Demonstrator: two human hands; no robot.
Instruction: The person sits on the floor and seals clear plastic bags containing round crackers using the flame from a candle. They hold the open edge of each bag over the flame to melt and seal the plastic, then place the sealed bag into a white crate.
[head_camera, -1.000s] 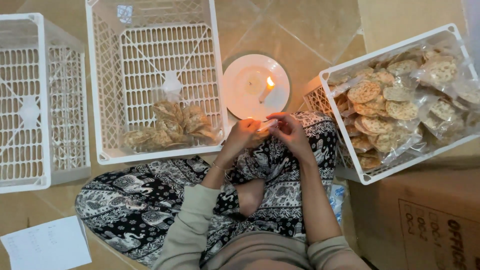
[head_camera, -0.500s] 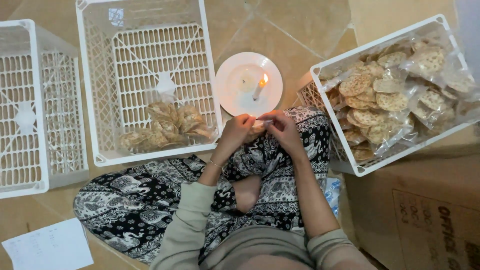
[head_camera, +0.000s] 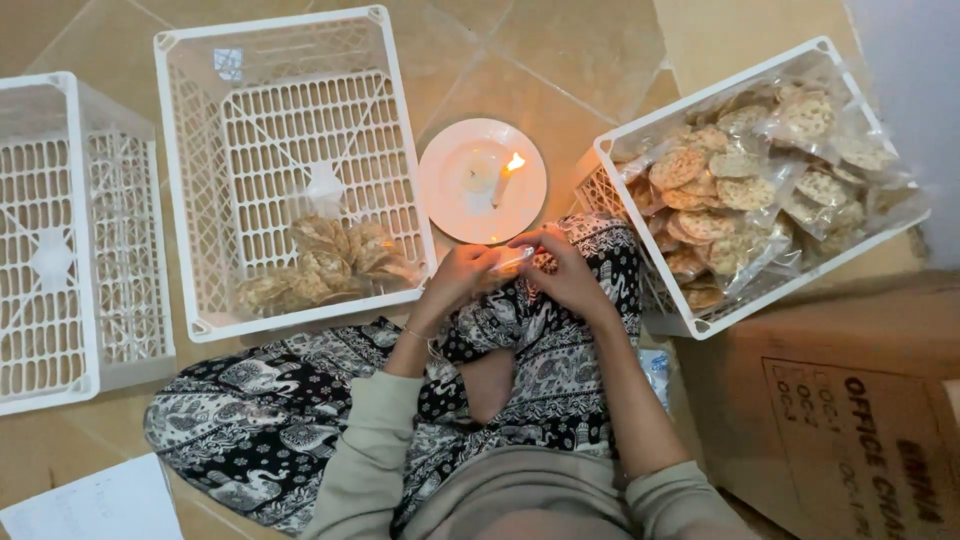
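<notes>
— Since a moment ago both hands have drifted lower and nearer the lap, away from the candle flame (head_camera: 516, 161), haven't they?

— Yes, slightly. What lies around?

— Tan floor tiles (head_camera: 590, 50); a white plate (head_camera: 455, 195) bears the lit candle (head_camera: 503, 180). Two white plastic crates stand on the left, the middle crate (head_camera: 290, 165) with a few packed crackers (head_camera: 325, 265); a right crate (head_camera: 700, 325) is full of them. A cardboard box (head_camera: 850, 420) sits at lower right.

— And the bag?

— The small clear plastic bag (head_camera: 512, 262) is glossy, crumpled, between the hands over the patterned trousers (head_camera: 560, 350). The left hand (head_camera: 458, 280) pinches one end, the right hand (head_camera: 565, 272) closes its fingers round the other.
</notes>
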